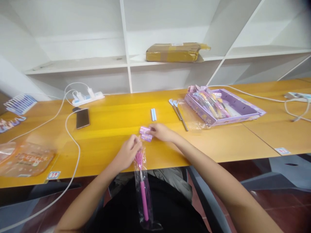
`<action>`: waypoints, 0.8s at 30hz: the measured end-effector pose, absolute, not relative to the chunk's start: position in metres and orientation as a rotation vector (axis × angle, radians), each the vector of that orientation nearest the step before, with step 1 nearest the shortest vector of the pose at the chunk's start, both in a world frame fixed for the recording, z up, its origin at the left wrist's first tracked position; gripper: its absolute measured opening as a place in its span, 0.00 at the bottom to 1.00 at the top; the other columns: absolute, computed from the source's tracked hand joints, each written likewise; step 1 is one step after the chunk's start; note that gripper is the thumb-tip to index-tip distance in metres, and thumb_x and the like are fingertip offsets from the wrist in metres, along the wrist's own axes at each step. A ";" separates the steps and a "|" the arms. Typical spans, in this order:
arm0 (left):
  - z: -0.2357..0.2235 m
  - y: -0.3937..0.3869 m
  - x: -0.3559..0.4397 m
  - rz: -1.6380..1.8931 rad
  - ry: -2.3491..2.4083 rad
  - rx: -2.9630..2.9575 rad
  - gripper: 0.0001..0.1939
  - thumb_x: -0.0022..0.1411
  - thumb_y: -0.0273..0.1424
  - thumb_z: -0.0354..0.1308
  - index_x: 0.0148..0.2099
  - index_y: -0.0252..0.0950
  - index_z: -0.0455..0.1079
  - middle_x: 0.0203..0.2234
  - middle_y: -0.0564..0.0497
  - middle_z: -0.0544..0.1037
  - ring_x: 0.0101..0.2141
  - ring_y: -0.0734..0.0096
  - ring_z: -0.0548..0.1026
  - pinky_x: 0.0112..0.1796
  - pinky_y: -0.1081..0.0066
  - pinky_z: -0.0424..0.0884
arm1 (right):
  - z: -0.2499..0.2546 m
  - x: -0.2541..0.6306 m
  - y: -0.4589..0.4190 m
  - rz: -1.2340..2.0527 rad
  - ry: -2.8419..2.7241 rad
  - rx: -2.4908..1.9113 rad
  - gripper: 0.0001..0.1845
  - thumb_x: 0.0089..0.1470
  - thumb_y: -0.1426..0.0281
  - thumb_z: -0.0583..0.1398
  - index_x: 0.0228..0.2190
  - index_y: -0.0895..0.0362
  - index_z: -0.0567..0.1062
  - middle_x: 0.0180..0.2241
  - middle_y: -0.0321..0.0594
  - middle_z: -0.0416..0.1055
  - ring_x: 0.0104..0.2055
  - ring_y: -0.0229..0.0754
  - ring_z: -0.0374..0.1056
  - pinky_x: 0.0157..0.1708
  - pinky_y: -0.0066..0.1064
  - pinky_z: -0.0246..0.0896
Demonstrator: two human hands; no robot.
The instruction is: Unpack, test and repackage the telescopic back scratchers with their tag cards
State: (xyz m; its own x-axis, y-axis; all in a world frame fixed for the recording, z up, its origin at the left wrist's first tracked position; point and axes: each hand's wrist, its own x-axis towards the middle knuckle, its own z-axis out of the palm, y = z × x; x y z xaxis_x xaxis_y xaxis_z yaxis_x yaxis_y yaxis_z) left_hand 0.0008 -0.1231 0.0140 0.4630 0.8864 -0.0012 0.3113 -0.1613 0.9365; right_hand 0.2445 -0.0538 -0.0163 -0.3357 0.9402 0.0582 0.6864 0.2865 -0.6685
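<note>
My left hand (129,151) pinches the top of a clear plastic sleeve (148,212) at the table's front edge. Inside the sleeve a pink back scratcher (143,197) hangs with its clawed head up and its handle down over my lap. My right hand (160,132) is closed, its fingertips on one of two small purple printed cards (145,130); the other purple card (146,138) lies just below, near my left fingertips. Beyond my right hand lie two light-blue handles (153,115), side by side. Two blue-clawed metal back scratcher rods (181,117) rest to their right.
A purple box (243,118) with bagged back scratchers (213,103) stands at the right, a plastic wrapper (194,124) beside it. A phone (83,118), power strip (88,98), white cable (77,149) and orange bag (34,160) are on the left. A taped carton (173,52) sits on the shelf.
</note>
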 end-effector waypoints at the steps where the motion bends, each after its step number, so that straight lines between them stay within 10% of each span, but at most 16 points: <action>1: 0.013 -0.124 0.004 0.730 1.030 1.677 0.10 0.74 0.39 0.54 0.40 0.40 0.65 0.33 0.53 0.78 0.35 0.65 0.78 0.39 0.66 0.73 | -0.018 0.249 -0.061 0.779 -2.092 -1.462 0.14 0.67 0.65 0.61 0.29 0.58 0.75 0.25 0.33 0.72 0.26 0.35 0.63 0.28 0.28 0.52; 10: -0.009 -0.129 0.012 0.899 1.009 1.397 0.22 0.73 0.56 0.53 0.45 0.40 0.63 0.32 0.50 0.83 0.33 0.64 0.82 0.37 0.67 0.74 | -0.022 0.254 -0.115 0.639 -1.578 -1.337 0.22 0.69 0.52 0.58 0.34 0.56 0.80 0.30 0.39 0.72 0.31 0.41 0.68 0.33 0.32 0.65; 17: -0.017 -0.130 0.007 0.954 1.100 1.504 0.21 0.75 0.54 0.51 0.46 0.42 0.62 0.32 0.53 0.79 0.33 0.65 0.79 0.37 0.68 0.72 | -0.004 0.235 -0.160 0.511 -1.979 -0.834 0.07 0.70 0.65 0.61 0.41 0.52 0.79 0.36 0.42 0.79 0.36 0.42 0.74 0.37 0.35 0.73; 24: -0.021 -0.128 0.006 0.932 0.960 1.363 0.27 0.73 0.59 0.51 0.38 0.39 0.65 0.31 0.54 0.74 0.31 0.69 0.72 0.33 0.71 0.69 | -0.017 0.228 -0.157 0.077 -2.292 -0.736 0.13 0.71 0.72 0.59 0.53 0.51 0.79 0.56 0.45 0.81 0.54 0.46 0.79 0.51 0.39 0.76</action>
